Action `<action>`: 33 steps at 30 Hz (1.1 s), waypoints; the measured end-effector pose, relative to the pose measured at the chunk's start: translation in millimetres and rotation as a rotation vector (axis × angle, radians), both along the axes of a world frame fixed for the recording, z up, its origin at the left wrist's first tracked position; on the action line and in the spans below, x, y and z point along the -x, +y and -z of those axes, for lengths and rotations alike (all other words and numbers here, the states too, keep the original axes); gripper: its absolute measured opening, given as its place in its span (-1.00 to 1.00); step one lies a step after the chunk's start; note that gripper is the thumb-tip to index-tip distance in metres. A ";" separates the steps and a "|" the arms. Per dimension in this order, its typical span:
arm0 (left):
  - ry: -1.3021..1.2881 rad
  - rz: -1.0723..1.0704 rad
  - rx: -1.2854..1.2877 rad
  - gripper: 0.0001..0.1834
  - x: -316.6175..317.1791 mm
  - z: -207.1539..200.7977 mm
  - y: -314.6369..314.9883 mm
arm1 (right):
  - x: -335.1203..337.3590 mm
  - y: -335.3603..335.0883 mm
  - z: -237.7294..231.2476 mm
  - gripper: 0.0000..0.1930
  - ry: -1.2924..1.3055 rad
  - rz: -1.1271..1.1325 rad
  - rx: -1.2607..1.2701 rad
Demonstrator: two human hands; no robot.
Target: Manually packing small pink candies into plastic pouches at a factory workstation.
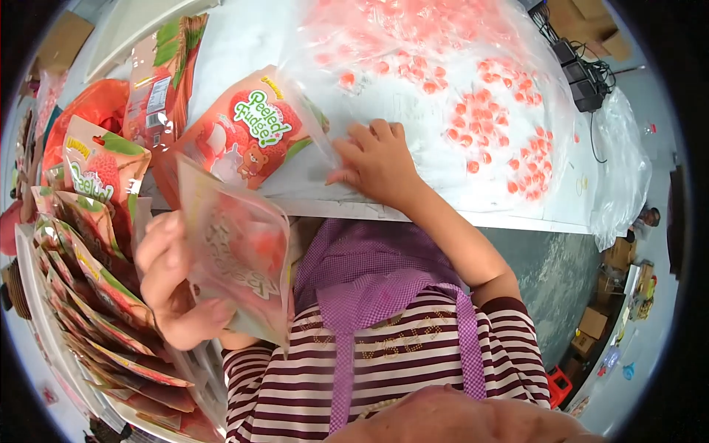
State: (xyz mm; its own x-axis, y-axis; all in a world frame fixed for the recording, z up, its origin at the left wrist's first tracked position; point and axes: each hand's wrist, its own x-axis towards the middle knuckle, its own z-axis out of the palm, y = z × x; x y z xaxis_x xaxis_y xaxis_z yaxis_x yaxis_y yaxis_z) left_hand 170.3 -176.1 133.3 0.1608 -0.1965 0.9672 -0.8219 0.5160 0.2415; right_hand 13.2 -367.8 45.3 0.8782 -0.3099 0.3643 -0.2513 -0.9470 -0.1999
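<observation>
Near left, your left hand [171,288] pinches one tilted pouch [247,240], see-through side toward you, perhaps to show its contents; your right hand [380,166], fingers spread over the desk [240,37], seems free near the red candies [481,118], far right; leaning pouches [114,284], left, probably rowed to save room.

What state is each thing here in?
Held pouch: raised, tilted; seal unclear.
Left hand: closed on held pouch.
Right hand: open, over the table.
Lying pouch: printed side up.
Left-side pouches: leaning in a row.
Red pieces: some heaped, some scattered.
Clear plastic at right: crumpled.
</observation>
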 end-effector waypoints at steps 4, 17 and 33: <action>-0.101 -0.186 -0.100 -0.82 14.9 -35.0 -17.7 | 4.1 0.7 4.5 -0.64 -0.002 -0.038 -0.001; -0.193 -0.117 -0.544 -0.75 16.8 -38.4 -48.3 | 19.0 -33.0 -42.9 -0.87 -0.641 0.256 -1.191; -0.290 -0.324 -0.655 -0.65 21.8 -49.1 -32.3 | 22.4 7.6 -33.8 -0.82 -0.522 0.017 -1.382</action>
